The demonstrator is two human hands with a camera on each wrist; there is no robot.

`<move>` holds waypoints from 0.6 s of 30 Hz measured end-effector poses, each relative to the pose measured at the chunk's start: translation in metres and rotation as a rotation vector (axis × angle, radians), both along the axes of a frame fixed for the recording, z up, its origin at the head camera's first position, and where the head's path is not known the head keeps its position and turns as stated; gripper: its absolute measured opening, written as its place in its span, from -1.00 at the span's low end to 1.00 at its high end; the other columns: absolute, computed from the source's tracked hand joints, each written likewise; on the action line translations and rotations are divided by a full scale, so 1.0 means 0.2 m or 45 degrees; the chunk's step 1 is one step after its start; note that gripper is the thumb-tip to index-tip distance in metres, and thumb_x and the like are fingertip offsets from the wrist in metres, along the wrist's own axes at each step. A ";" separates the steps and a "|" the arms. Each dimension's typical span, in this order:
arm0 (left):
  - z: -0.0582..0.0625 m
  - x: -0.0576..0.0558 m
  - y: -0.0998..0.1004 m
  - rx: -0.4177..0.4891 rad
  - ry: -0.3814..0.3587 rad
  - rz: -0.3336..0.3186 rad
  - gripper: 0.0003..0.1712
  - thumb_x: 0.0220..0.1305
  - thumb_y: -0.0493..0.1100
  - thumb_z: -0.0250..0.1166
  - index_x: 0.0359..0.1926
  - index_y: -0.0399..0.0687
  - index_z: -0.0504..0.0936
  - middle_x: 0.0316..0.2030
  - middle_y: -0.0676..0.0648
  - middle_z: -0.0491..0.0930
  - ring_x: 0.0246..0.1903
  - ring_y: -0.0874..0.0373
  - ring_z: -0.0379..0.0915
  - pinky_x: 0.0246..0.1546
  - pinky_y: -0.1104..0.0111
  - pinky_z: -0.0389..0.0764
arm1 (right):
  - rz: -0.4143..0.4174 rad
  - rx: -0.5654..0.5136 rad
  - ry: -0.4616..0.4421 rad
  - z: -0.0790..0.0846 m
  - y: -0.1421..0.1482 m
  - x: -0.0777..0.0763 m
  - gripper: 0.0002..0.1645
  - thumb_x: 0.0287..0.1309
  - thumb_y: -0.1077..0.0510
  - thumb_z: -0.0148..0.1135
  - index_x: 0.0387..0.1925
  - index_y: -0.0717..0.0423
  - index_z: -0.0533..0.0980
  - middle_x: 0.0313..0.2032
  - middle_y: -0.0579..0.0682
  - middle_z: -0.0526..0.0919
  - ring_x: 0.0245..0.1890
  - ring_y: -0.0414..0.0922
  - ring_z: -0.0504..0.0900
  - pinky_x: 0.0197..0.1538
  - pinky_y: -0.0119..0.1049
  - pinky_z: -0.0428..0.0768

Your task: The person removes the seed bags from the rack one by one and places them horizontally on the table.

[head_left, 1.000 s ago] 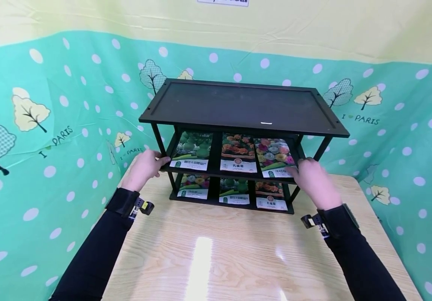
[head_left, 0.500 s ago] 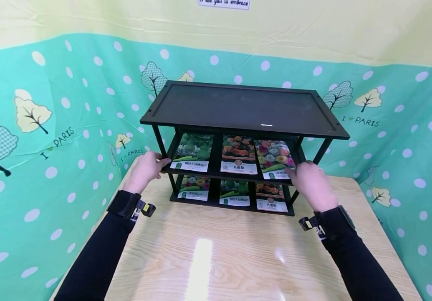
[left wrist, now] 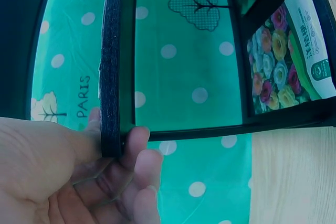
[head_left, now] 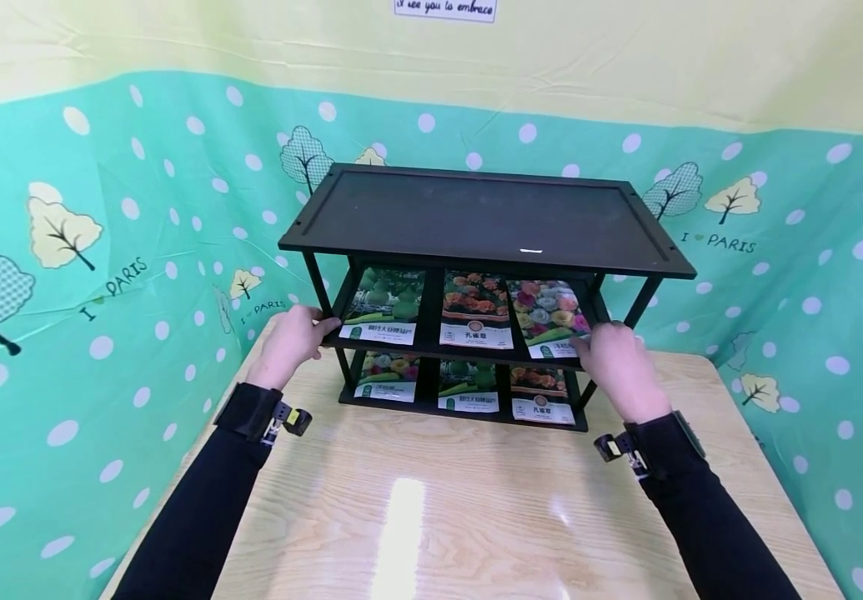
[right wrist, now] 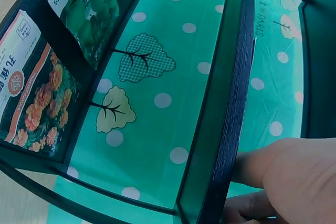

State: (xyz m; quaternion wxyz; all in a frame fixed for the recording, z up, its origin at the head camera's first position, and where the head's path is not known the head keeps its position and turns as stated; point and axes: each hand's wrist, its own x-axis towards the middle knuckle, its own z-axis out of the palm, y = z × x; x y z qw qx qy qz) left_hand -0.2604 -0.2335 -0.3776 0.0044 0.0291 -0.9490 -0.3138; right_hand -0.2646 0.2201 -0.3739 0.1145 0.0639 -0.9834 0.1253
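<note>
A turquoise and cream cloth [head_left: 176,217], printed with trees and pale dots, fills the upper part and both sides of the head view. The pale wooden worktop [head_left: 476,492] spans the lower centre. At mid-frame, upright at the worktop's far part, is the black three-tier rack [head_left: 487,221]. Black sleeves [head_left: 191,500] reach up from the lower left and lower right corners. Left of centre, the left grip [head_left: 292,337] grasps the left end of the rack's middle tier, thumb and fingers on either side of its edge; right of centre, the right grip [head_left: 619,371] grasps the right end likewise. Between them lie three seed packets [head_left: 476,312]: green gourds left, orange flowers in the middle, mixed roses right. The bottom tier carries three lower packets [head_left: 469,385]: roses, gourds, orange flowers. Small wrist cameras [head_left: 292,418] sit on both cuffs.
</note>
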 end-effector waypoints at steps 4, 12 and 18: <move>0.00 0.00 -0.01 0.001 -0.005 0.002 -0.60 0.40 0.07 0.04 -0.19 -0.13 0.64 -0.61 -0.11 0.53 -0.67 0.13 0.51 -0.66 0.34 0.30 | -0.033 -0.037 -0.018 0.01 -0.02 0.00 -0.43 0.25 0.03 0.13 -0.81 0.05 0.17 -0.73 -0.10 0.12 -0.78 -0.12 0.25 -0.77 -0.36 0.18; 0.00 0.00 0.00 -0.002 -0.002 0.004 -0.59 0.40 0.07 0.05 -0.16 -0.16 0.64 -0.58 -0.10 0.57 -0.68 0.14 0.51 -0.66 0.33 0.32 | -0.160 -0.111 -0.138 0.03 -0.06 0.00 -0.41 0.26 -0.04 0.10 -0.81 0.03 0.16 -0.72 -0.10 0.13 -0.76 -0.11 0.26 -0.74 -0.35 0.20; 0.00 0.00 0.00 0.025 0.008 -0.006 -0.60 0.40 0.05 0.05 -0.17 -0.17 0.64 -0.62 -0.10 0.53 -0.68 0.12 0.50 -0.68 0.33 0.29 | -0.126 -0.112 -0.122 0.02 -0.06 -0.01 -0.38 0.25 -0.06 0.12 -0.82 0.02 0.13 -0.72 -0.12 0.09 -0.76 -0.13 0.22 -0.73 -0.36 0.18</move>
